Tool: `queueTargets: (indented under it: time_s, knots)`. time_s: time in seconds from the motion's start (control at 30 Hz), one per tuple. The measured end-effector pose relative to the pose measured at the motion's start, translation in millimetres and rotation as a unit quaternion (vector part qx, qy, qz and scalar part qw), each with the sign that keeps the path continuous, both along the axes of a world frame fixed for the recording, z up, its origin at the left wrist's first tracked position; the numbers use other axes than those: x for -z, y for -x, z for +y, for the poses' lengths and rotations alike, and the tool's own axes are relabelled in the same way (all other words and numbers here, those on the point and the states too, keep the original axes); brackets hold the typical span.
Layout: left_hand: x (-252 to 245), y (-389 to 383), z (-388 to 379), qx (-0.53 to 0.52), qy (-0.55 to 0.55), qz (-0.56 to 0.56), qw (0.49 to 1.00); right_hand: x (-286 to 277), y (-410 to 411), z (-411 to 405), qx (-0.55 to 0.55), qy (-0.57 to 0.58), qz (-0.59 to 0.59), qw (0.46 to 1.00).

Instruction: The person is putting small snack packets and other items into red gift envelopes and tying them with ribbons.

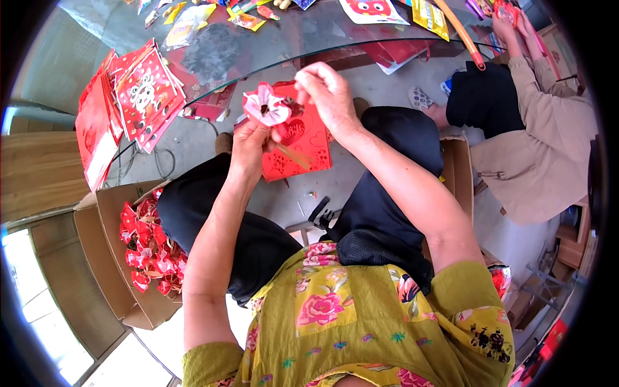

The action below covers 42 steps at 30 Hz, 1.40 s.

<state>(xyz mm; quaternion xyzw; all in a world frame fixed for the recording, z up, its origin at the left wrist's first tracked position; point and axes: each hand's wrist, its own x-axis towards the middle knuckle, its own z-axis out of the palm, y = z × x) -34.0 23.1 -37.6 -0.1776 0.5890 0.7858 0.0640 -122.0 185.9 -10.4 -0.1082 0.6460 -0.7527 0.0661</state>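
Observation:
My left hand grips the gathered neck of a small red pouch, whose pale pink inner side opens upward around a dark centre. A tan ribbon end hangs from beneath that hand. My right hand is raised just right of the pouch, thumb and fingers bent close together; whether something small is between the fingertips cannot be told. Below and behind both hands lies a red printed gift bag with heart patterns, apparently between my knees.
A glass table with wrapped snacks curves across the top. Red gift bags are stacked at its left edge. A cardboard box of tied red pouches stands by my left leg. Another person sits at right, hands holding something red.

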Motion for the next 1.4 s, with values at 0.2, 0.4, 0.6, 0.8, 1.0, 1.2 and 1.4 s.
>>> queueTargets:
  time_s: [0.2, 0.4, 0.6, 0.8, 1.0, 1.2, 1.4]
  knots:
    - [8.5, 3.7, -3.9, -0.029, -0.059, -0.007, 0.998, 27.7, -28.0, -2.9, -0.128, 0.024, -0.253, 0.959]
    - [-0.1, 2.8, 1.0, -0.051, -0.087, 0.026, 0.995, 37.2, -43.9, -26.0, -0.237, 0.131, -0.29, 0.918]
    - [0.8, -1.6, -8.9, -0.025, -0.114, 0.077, 0.99, 33.3, -42.6, -26.8, -0.26, -0.031, -0.173, 0.95]
    - [7.6, -5.0, -20.0, -0.037, -0.096, 0.086, 0.991, 17.9, -51.8, -23.3, -0.206, -0.201, 0.126, 0.949]
    - [-4.0, 2.9, -25.0, -0.034, -0.063, 0.059, 0.996, -0.4, -39.3, -12.9, -0.272, -0.289, 0.01, 0.918]
    - [-3.9, 4.9, -16.0, -0.046, -0.05, 0.04, 0.997, -26.7, -16.5, -2.7, -0.075, -0.193, 0.155, 0.966]
    - [7.0, 2.8, -13.6, -0.008, 0.041, 0.057, 0.998, -10.6, -20.6, -27.3, -0.087, -0.223, 0.321, 0.916]
